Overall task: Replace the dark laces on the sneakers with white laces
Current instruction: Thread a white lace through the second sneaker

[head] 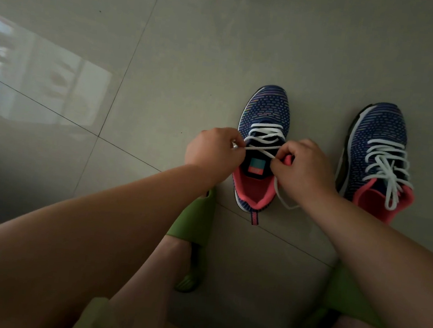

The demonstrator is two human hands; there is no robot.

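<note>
On the grey tiled floor (167,65) stood two navy knit sneakers with pink linings. Over the left-hand sneaker (266,110), the left hand (213,150) and the right hand (303,167) each pinched one end of its white lace (266,135) in curled fingers, the lace drawn taut across the tongue between them. Just beside it, the right-hand sneaker (379,132) carried a white lace (386,165) already threaded, ends lying loose. Green slides (195,223) covered the person's feet.
</note>
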